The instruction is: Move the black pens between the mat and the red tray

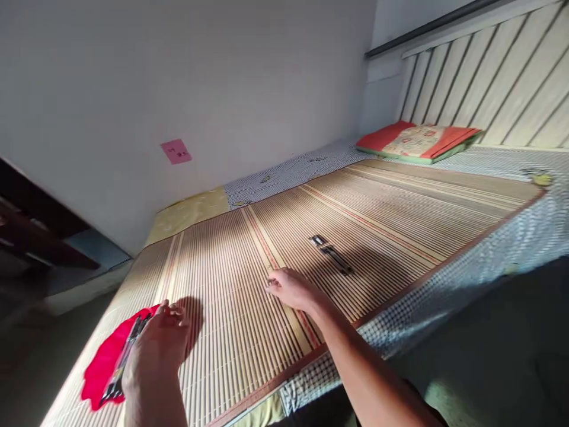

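Observation:
My left hand (162, 335) is at the lower left, at the right edge of a red cloth (100, 362). Its fingers are loosely bent and apart, with nothing visible in them. Several slim dark pens (127, 356) lie side by side on that cloth, partly hidden by the hand. My right hand (291, 289) is low over the bamboo mat (226, 302), fingers curled together. Whatever they may hold is too small to make out. Beyond it, to the right, a few black pen-like items (332, 255) lie in a loose bunch on the mat.
The mat covers a bed with a checked sheet (400, 302) along its near side. A folded red and patterned bundle (418, 141) lies at the far end by the slatted headboard (484, 77). A pink note (176, 152) is stuck on the wall.

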Motion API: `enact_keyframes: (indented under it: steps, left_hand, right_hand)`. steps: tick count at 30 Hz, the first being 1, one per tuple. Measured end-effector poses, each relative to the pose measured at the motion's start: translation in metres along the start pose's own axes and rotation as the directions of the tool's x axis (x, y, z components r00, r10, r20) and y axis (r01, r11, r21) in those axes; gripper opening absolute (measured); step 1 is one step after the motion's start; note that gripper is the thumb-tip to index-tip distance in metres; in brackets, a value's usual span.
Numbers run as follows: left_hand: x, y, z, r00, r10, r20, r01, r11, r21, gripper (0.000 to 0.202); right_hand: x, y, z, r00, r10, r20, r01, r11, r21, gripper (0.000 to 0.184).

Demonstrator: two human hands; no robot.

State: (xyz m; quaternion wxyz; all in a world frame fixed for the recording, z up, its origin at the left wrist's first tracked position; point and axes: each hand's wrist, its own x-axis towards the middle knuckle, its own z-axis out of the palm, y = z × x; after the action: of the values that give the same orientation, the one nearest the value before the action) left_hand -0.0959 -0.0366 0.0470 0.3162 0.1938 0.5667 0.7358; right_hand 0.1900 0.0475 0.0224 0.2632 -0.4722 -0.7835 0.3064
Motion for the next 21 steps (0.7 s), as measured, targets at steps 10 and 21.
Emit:
enact_keyframes:
  steps: [10, 21]
  left_hand:
    - [-0.037, -0.069, 0.069, 0.838, -0.470, 0.277, 0.546, 0.734, -0.403, 0.024]
    - [-0.027, -0.076, 0.062, 0.880, -0.388, 0.273, 0.464, 0.823, -0.328, 0.018]
  right_hand:
    - [-0.023, 0.078, -0.080, 0.894, 0.358, -0.268, -0.425, 0.869, -0.256, 0.033]
    - [-0.026, 0.094, -0.081, 0.848, 0.447, -0.285, -0.528, 0.759, -0.382, 0.037]
